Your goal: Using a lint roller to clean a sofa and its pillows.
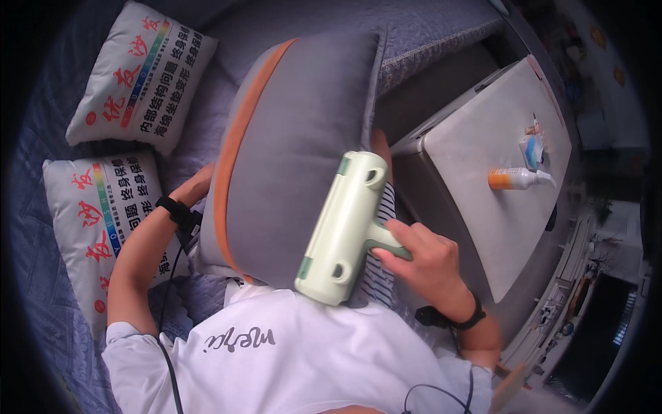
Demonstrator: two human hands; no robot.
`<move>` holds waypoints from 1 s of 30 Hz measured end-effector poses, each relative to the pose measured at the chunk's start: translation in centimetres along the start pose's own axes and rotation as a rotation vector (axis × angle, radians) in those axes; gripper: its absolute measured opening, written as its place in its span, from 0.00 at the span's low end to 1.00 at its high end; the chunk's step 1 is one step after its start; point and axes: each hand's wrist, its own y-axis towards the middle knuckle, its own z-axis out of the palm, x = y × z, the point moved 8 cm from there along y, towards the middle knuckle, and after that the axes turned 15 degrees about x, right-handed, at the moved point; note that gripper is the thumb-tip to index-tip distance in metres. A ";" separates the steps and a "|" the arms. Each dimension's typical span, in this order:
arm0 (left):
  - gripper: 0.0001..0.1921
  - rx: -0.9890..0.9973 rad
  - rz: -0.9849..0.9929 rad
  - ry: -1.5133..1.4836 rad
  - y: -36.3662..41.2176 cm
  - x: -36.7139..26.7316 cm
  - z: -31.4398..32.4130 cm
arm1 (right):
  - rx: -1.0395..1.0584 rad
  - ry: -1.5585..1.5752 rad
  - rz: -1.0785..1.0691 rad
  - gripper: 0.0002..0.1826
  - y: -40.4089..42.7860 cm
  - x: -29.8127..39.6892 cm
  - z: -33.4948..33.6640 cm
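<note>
A grey cushion (289, 129) with an orange stripe rests over my lap, tilted up in front of my shirt. My right hand (426, 259) is closed around the handle of a pale green pet-hair remover roller (341, 227). Its wide body lies over the cushion's right side; whether it touches the fabric I cannot tell. Only the back edge of my left hand (199, 183) shows at the cushion's left side. The fingers are hidden behind the cushion, so their grip is not visible.
Two white printed pillows, an upper one (145, 77) and a lower one (103, 217), lie left on the quilted sofa cover (201, 124). To the right stands a white-topped table (465, 155) with a pump bottle (517, 178) and a tissue pack (531, 150). A black cable (168, 357) runs along my left arm.
</note>
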 end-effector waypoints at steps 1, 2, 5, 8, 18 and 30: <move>0.23 0.002 0.005 -0.009 0.2 -0.1 0.1 | 0.009 -0.008 -0.003 0.20 -0.3 -0.7 -0.1; 0.23 0.001 0.013 -0.014 0.3 0.0 0.3 | 0.027 0.003 0.030 0.19 -0.6 -1.7 -0.3; 0.23 -0.015 0.018 -0.022 0.1 0.4 0.0 | 0.078 0.073 0.102 0.18 -0.4 -5.0 -1.8; 0.23 -0.023 0.028 -0.030 0.0 0.6 0.0 | -0.001 0.162 0.243 0.15 1.1 -9.1 -4.5; 0.24 -0.078 0.045 -0.102 -1.6 0.6 0.0 | -0.144 0.049 0.113 0.24 20.2 -4.5 -6.9; 0.27 -0.069 -0.009 -0.021 -1.6 1.8 0.5 | -0.208 0.109 0.119 0.17 15.9 -6.6 0.4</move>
